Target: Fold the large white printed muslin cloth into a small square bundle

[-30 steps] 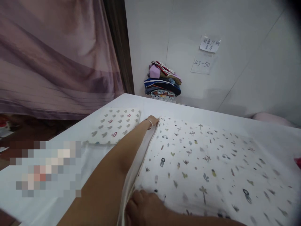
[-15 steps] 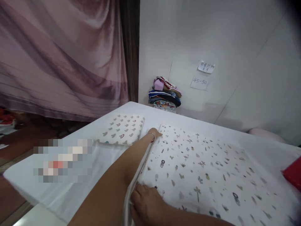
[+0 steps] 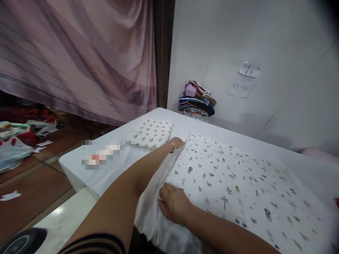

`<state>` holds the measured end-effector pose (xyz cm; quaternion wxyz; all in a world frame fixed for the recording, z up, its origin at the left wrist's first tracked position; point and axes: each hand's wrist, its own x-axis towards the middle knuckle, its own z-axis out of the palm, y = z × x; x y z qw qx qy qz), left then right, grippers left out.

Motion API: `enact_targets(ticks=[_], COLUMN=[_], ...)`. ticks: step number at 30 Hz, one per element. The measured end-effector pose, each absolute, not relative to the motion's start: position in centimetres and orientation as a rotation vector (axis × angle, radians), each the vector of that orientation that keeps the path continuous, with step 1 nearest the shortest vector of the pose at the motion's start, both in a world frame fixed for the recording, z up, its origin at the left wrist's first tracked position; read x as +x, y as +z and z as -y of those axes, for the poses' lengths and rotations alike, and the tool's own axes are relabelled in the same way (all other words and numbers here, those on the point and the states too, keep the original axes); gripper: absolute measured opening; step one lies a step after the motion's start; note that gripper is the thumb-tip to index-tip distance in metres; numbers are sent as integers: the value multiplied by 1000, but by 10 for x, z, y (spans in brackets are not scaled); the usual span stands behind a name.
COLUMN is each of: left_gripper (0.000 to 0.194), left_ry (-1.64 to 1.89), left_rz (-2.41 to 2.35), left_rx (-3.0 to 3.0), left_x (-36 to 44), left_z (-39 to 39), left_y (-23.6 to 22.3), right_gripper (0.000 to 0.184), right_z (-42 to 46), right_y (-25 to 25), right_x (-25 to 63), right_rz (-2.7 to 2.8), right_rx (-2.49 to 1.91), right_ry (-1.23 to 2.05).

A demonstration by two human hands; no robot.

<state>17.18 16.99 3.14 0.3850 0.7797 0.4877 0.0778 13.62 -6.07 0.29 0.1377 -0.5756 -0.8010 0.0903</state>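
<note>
A white cloth printed with small plants, palm trees and rings [image 3: 238, 187] lies spread flat in layers over the right part of the table. My left hand [image 3: 178, 142], with a bracelet at the wrist, is closed at its far left corner, its fingertips partly hidden. Nearer to me, my right hand [image 3: 174, 203] has its fingers curled round the left edge of the same cloth. Thin white fabric [image 3: 150, 204] hangs loosely below and beside that edge. Beyond my left forearm rests a folded cream cloth with grey and red motifs [image 3: 155, 132].
A white-covered table [image 3: 161, 113] bears the cloths; a blurred-out item [image 3: 102, 155] lies at its left. Folded clothes [image 3: 197, 100] are stacked against the wall below paper notes [image 3: 239, 88]. A pinkish curtain [image 3: 106, 60] hangs left. Bags [image 3: 14, 148] sit on the tiled floor.
The view has turned left and shows more floor. My right hand appears higher in the picture, still at the cloth's edge. More loose white fabric shows hanging below it.
</note>
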Motion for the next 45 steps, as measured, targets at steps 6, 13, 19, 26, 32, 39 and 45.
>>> enact_targets(ticks=[6,13,19,26,32,39,45], left_gripper=[28,29,23,22,27,23,19], left_ry=[176,440,433,510,571,491,401], left_rz=[-1097,-1060,-1249,-1297,-1319,-1657,-1724], left_rx=[1932,1698,1578,1374,1357,1963,2089], left_x=[81,-9,-36,-11,-12,-8,5], left_z=[-125,-37,37,62,66,66,60], left_y=[34,29,14,5,1,19,19], right_gripper=[12,7,15,12,10,10,12], right_z=[64,66,73,62,51,46,45], right_y=[8,11,12,21,16,13,8], right_x=[137,153,167,146,141,150,155], right_rz=[2271,2074,1847,2159,2281,2122,1929], right_rx=[-1726,-1616,-1557,-1601,-1691,-1636,-1590], right_ry=[313,554,624,436,381,560,674])
